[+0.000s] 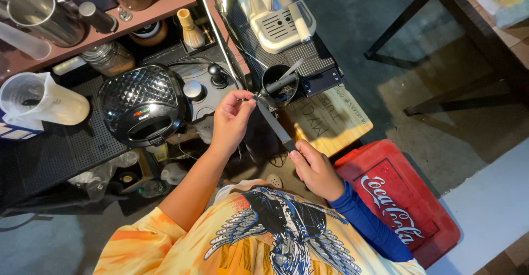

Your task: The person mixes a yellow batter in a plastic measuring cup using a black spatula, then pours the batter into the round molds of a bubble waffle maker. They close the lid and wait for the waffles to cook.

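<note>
My left hand (231, 122) pinches the upper end of a long, dark, flat strip-like tool (273, 123) with its fingertips. My right hand (315, 167), on an arm in a blue sleeve, grips the lower end of the same tool. The tool runs slantwise between the two hands, above the edge of the counter. Just beyond its upper end stands a black round cup (280, 85) with a dark handle and a thin metal piece sticking out of it. What kind of tool the strip is cannot be made out.
A black waffle maker (144, 107) sits left of my hands, and a white coffee machine (281, 11) stands behind. A wooden board (328, 118) lies by a red plastic crate (402, 198). A clear jug (38, 99), metal pitcher (38, 11) and bamboo whisk (192, 30) are at the left.
</note>
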